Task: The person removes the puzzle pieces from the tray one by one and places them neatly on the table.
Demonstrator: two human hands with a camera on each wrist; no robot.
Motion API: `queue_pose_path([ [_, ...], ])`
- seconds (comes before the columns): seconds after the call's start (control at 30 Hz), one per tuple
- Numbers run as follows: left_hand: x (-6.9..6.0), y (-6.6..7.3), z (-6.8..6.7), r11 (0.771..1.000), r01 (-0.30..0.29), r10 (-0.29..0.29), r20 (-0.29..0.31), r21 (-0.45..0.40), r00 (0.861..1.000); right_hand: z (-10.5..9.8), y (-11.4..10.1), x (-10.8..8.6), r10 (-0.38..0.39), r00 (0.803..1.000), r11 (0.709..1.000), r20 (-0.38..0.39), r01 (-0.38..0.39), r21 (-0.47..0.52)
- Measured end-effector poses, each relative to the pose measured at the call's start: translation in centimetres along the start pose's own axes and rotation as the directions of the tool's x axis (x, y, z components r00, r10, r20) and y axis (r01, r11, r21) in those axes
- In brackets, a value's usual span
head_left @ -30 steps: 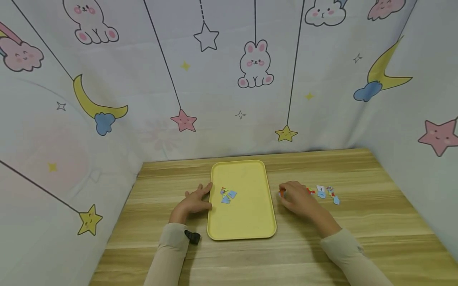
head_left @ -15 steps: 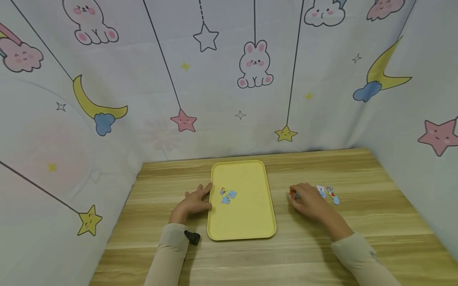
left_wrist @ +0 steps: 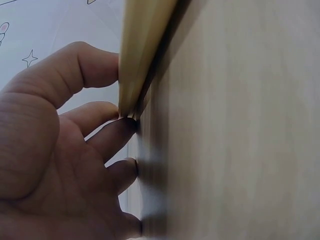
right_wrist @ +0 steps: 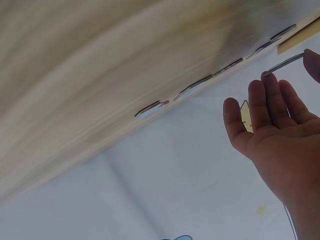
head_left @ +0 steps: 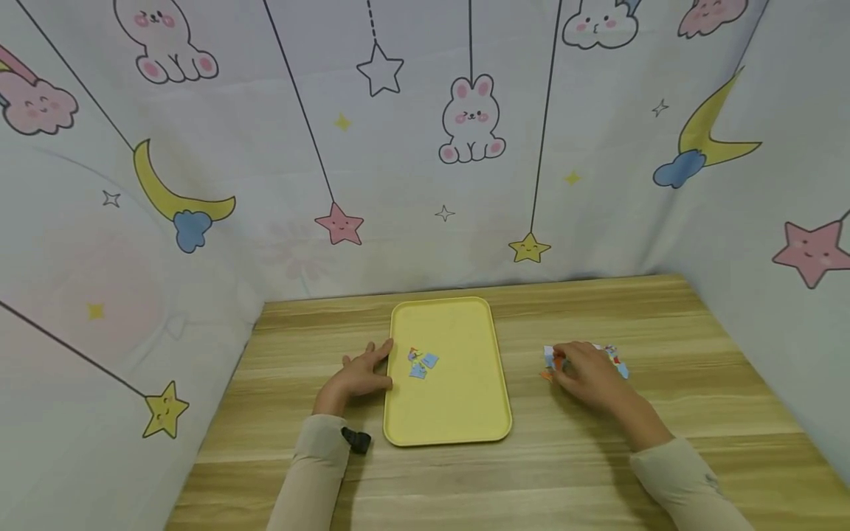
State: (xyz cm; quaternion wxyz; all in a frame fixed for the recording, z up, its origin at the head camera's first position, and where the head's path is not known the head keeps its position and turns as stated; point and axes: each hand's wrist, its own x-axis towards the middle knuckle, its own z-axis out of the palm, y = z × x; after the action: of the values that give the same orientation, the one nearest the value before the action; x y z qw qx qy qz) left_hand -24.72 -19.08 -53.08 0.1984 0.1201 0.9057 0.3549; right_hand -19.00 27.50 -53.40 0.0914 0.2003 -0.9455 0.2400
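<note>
In the head view my left hand (head_left: 361, 374) rests at the left rim of a yellow tray (head_left: 458, 413). The left wrist view shows that thumb and fingertips touching the tray's edge (left_wrist: 142, 45), fingers spread. Several small light-blue and multicoloured puzzle pieces (head_left: 430, 361) lie in the tray's left half. Right of the tray, my right hand (head_left: 591, 375) pinches a thin puzzle piece (right_wrist: 284, 64) between thumb and fingertip; its face is mostly hidden. Other puzzle pieces (head_left: 548, 355) lie beside and beneath this hand, partly covered by it.
A wooden table (head_left: 425, 487) bears everything. Behind it and at both sides hangs a white cloth (head_left: 398, 162) printed with bunnies, stars and moons. A small black object (head_left: 356, 440) sits by the left cuff.
My right hand has moved to the right, away from the tray, still pinching a piece. Light-blue and orange pieces now show at its left. The left hand has stayed at the tray.
</note>
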Motion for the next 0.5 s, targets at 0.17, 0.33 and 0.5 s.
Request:
queue_pose_path([
  [0.17, -0.1, 0.0, 0.0, 1.000, 0.000, 0.000, -0.002, 0.002, 1.000, -0.3, 0.2, -0.4, -0.012, 1.000, 1.000, -0.011, 0.012, -0.002],
  [0.33, -0.2, 0.1, -0.1, 1.000, 0.005, -0.005, -0.002, 0.003, 1.000, -0.3, 0.4, -0.8, -0.024, 1.000, 1.000, -0.006, 0.024, -0.004],
  [0.5, 0.0, 0.1, 0.0, 1.000, 0.003, -0.003, -0.001, 0.002, 1.000, -0.4, 0.8, -1.3, -0.014, 1.000, 1.000, 0.018, 0.014, -0.022],
])
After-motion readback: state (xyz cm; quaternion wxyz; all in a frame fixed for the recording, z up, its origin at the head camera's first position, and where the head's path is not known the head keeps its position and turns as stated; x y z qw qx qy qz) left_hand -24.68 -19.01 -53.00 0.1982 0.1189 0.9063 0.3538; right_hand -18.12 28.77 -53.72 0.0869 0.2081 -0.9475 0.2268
